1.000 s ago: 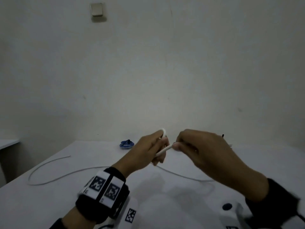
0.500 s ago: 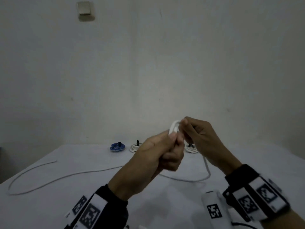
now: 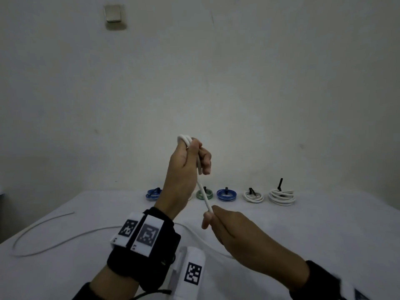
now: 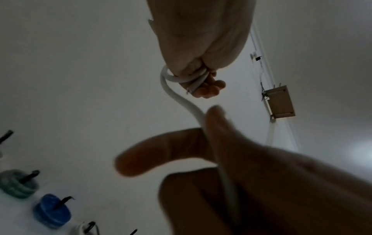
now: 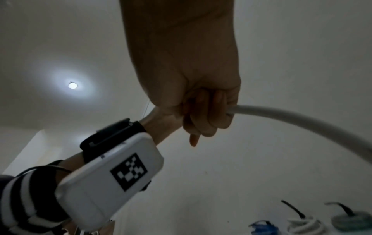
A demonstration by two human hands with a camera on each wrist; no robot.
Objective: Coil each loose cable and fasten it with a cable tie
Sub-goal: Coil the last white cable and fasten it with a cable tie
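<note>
A long white cable (image 3: 203,191) is partly wound into small loops (image 3: 184,139) that my raised left hand (image 3: 200,161) grips in its curled fingers. In the left wrist view the loops (image 4: 187,79) wrap under those fingers. From there a taut strand runs down to my right hand (image 3: 208,215), which pinches it between thumb and fingers lower and nearer to me. The right wrist view shows the cable (image 5: 281,114) leaving my closed right hand (image 5: 209,114). The rest of the cable (image 3: 43,245) trails loose across the white table (image 3: 303,234) to the left.
Along the table's far edge lies a row of coiled cables with black ties: blue (image 3: 152,194), green (image 3: 204,195), blue (image 3: 226,195), white (image 3: 253,196) and a larger white coil (image 3: 281,197). A plain wall stands behind them.
The hands were together at the loops. Now my left hand has risen with the loops, and my right hand has moved down along the cable, drawing a strand taut.
</note>
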